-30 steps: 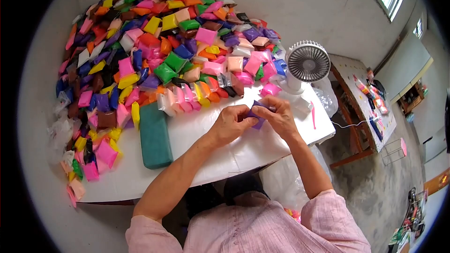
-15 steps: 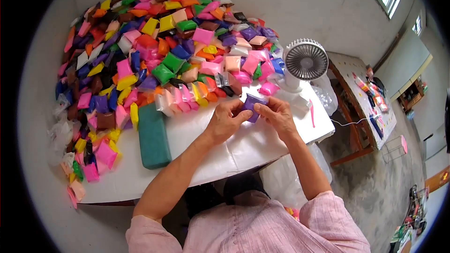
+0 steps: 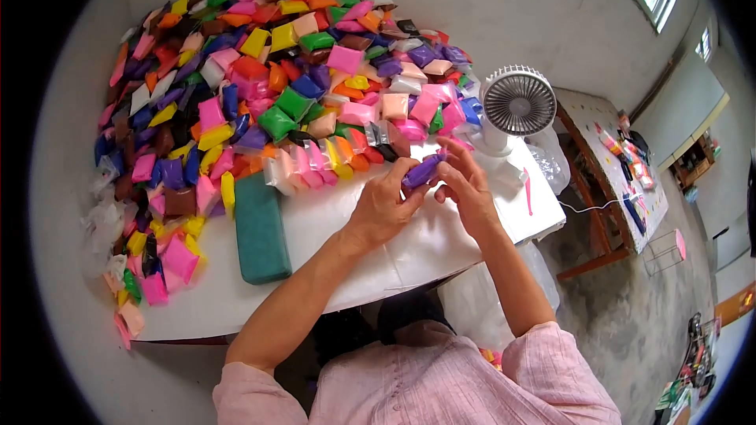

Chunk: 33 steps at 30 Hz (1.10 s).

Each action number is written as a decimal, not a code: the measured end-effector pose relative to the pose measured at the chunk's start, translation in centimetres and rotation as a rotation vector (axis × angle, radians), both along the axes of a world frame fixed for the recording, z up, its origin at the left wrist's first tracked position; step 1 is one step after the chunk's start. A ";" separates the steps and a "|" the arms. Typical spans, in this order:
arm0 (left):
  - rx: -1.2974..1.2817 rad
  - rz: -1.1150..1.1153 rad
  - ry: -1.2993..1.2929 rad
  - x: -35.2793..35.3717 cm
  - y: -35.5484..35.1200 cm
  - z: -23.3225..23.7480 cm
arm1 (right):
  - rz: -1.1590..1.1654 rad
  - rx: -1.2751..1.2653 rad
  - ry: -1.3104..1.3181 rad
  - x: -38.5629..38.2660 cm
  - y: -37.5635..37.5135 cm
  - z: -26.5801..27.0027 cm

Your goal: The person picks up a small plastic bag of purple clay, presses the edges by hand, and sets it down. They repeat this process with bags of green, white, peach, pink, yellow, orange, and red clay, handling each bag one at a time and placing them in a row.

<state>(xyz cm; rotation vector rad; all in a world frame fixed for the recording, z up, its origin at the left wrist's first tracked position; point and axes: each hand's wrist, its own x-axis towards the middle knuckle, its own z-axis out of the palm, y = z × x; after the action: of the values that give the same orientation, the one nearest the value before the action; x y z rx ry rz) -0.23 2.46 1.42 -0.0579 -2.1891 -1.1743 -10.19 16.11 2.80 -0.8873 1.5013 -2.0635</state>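
My left hand (image 3: 383, 203) grips a small purple packet (image 3: 423, 173), its fingers and thumb closed round the near side. The packet is a filled pouch in clear plastic, held tilted above the white table. Close to the packet's right end, my right hand (image 3: 466, 191) has its fingers spread and partly curled. Whether a fingertip touches the packet is hard to tell. Beyond both hands, a row of packets (image 3: 319, 164) in peach, pink, yellow, orange, red and black stands on the table. Left of my left forearm lies a dark green block (image 3: 261, 228).
A big heap of colourful packets (image 3: 260, 71) covers the back and left of the white table (image 3: 346, 267). A white fan (image 3: 518, 102) stands at the right, near a pink strip (image 3: 528, 191). Farther right is a second table (image 3: 591, 122) with various items.
The purple packet has turned from flat between both hands to tilted in my left hand. My right hand's fingers have loosened and spread.
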 end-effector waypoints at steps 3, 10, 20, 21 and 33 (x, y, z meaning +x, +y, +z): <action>-0.412 0.146 0.102 0.1 -0.4 -0.1 | -0.181 0.145 -0.012 1.2 0.4 1.0; -0.256 0.017 0.051 0.0 0.1 -0.7 | -0.151 0.164 -0.018 0.0 1.0 -1.0; -0.367 0.004 -0.052 -0.2 -0.6 -1.3 | -0.174 0.307 0.388 -1.4 1.4 -2.7; -0.372 0.008 -0.041 -0.1 -0.6 -1.2 | -0.251 0.363 0.531 -1.3 1.7 -2.6; -0.427 0.013 -0.059 0.1 0.2 -0.8 | -0.392 0.674 1.299 1.9 4.9 -1.1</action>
<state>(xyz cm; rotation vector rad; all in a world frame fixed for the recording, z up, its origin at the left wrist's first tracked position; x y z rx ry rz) -0.15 2.67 0.63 -0.1905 -2.4524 -0.6908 -8.26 21.04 1.71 -1.8337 2.9110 -0.8136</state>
